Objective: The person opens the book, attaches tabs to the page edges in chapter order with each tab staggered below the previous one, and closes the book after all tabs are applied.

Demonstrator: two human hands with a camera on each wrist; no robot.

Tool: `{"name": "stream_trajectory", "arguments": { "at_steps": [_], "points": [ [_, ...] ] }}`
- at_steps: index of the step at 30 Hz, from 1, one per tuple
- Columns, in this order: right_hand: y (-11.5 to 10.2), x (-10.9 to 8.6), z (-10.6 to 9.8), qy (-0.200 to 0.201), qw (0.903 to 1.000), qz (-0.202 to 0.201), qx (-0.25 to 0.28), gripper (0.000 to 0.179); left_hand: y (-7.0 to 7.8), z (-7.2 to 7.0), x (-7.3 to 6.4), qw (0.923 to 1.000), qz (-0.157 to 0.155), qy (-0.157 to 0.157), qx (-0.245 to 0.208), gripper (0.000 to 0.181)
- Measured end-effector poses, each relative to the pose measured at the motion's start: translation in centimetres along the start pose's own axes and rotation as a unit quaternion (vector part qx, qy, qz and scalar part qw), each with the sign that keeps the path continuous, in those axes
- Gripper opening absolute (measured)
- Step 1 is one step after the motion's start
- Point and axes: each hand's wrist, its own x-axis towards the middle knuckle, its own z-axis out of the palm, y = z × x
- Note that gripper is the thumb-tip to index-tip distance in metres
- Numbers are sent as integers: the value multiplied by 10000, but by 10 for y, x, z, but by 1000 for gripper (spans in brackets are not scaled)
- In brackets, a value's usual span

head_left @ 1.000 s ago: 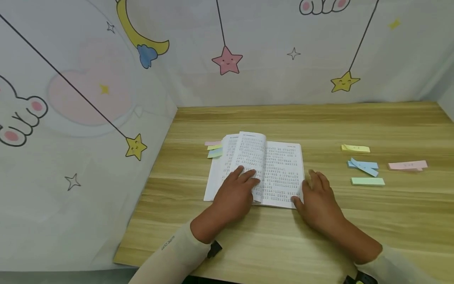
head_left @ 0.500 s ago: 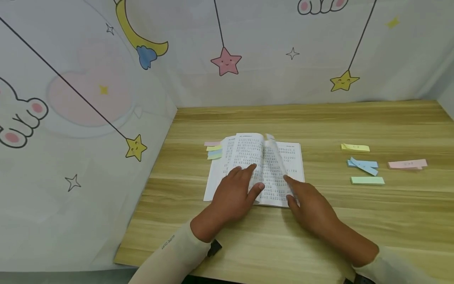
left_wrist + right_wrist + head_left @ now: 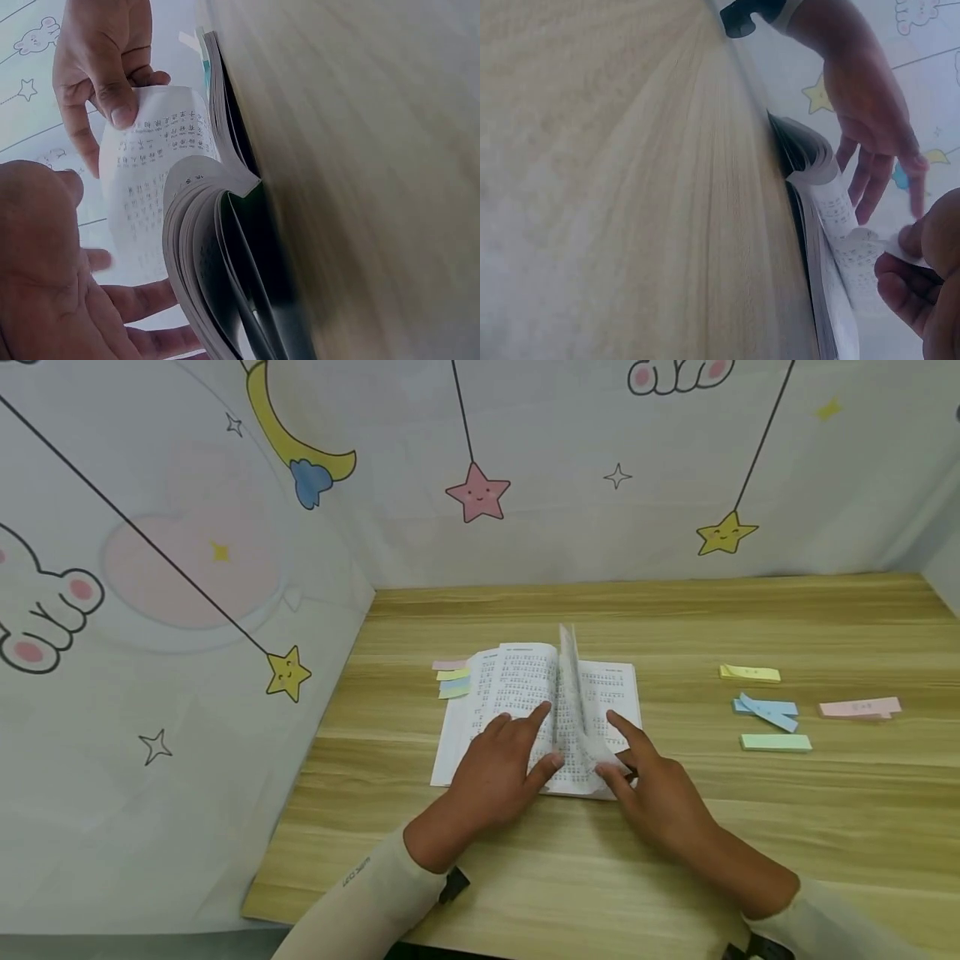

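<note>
An open book [image 3: 527, 670] with printed pages lies on the wooden table. Sticky tabs [image 3: 453, 682] in pink, yellow, blue and green stick out from its left edge. My left hand [image 3: 491, 777] rests on the left-hand pages with its fingers spread. Between thumb and a finger, my right hand [image 3: 663, 793] pinches the lower corner of a page [image 3: 572, 693], which stands raised and curved over the right half. In the left wrist view, the thumb of the right hand [image 3: 109, 56] lies on that page. The right wrist view shows the pinched paper [image 3: 904, 253] too.
To the right of the book lie a yellow sticky-note pad [image 3: 750, 673], a blue one [image 3: 767, 708], a green one [image 3: 776, 742] and a pink one [image 3: 859, 707]. A cartoon-printed cloth [image 3: 555, 543] hangs behind and at the left of the table [image 3: 660, 618].
My right hand went from the book's right edge to a page, which has lifted and curled leftward. My left hand stayed on the left pages, its thumb and index finger spreading apart.
</note>
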Motion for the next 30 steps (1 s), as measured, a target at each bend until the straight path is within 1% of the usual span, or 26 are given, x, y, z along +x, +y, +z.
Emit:
{"name": "stream_trajectory", "arguments": {
  "at_steps": [2,3,4,6,8,10,12,13,14,15,16,17,19,20,21,22,23,24,25,27,29,30],
  "points": [
    [2,3,3,23,9998,-173,-22,68,0,0,-1,9999,135,-10,95,69],
    [3,5,5,-15,9994,-330,-33,63,0,0,-1,9997,192,-19,172,68],
    [4,6,7,-104,9985,-529,-45,58,0,0,-1,9994,229,-36,243,66],
    [7,8,11,-285,9936,-1093,-102,51,1,0,-2,9989,243,-96,385,62],
    [9,8,15,-568,9840,-1689,-86,47,2,0,-2,9985,207,-131,488,60],
    [10,7,17,-861,9711,-2224,-24,46,2,0,-3,9986,101,-111,503,60],
    [11,6,19,-1054,9599,-2598,69,42,2,0,-3,9989,-120,-31,442,59],
    [12,5,19,-1118,9567,-2686,112,39,2,0,-3,9987,-260,57,438,58],
    [12,5,19,-1149,9565,-2679,134,37,1,0,-4,9980,-432,156,425,56],
    [12,5,18,-1115,9592,-2595,143,34,0,-1,-4,9968,-594,258,470,54],
    [12,5,17,-1039,9654,-2389,106,32,-1,-1,-4,9951,-752,346,545,52],
    [13,5,15,-904,9739,-2084,-1,31,-2,-1,-4,9932,-888,433,618,51],
    [15,5,11,-575,9899,-1240,-365,35,-4,-1,-4,9900,-1032,540,796,48],
    [17,5,9,-442,9939,-798,-624,40,-5,-1,-4,9894,-1048,544,839,46],
    [20,5,7,-340,9944,-408,-909,46,-6,-1,-3,9894,-968,546,932,45],
    [22,5,5,-292,9925,-69,-1186,51,-6,-1,-3,9901,-847,506,998,43],
    [24,5,3,-287,9892,191,-1424,57,-6,-2,-2,9914,-679,459,1022,41],
    [26,5,1,-322,9857,341,-1620,60,-6,-2,-2,9930,-453,371,1025,43],
    [27,5,0,-382,9829,403,-1758,61,-5,-3,-2,9946,-216,260,986,43],
    [29,5,0,-436,9807,372,-1869,60,-3,-4,-2,9956,270,-28,902,43],
    [29,5,0,-423,9806,276,-1895,57,-1,-4,-2,9945,604,-323,790,40],
    [29,4,1,-393,9807,219,-1904,56,-1,-4,-3,9938,697,-427,757,37]
  ]
}}
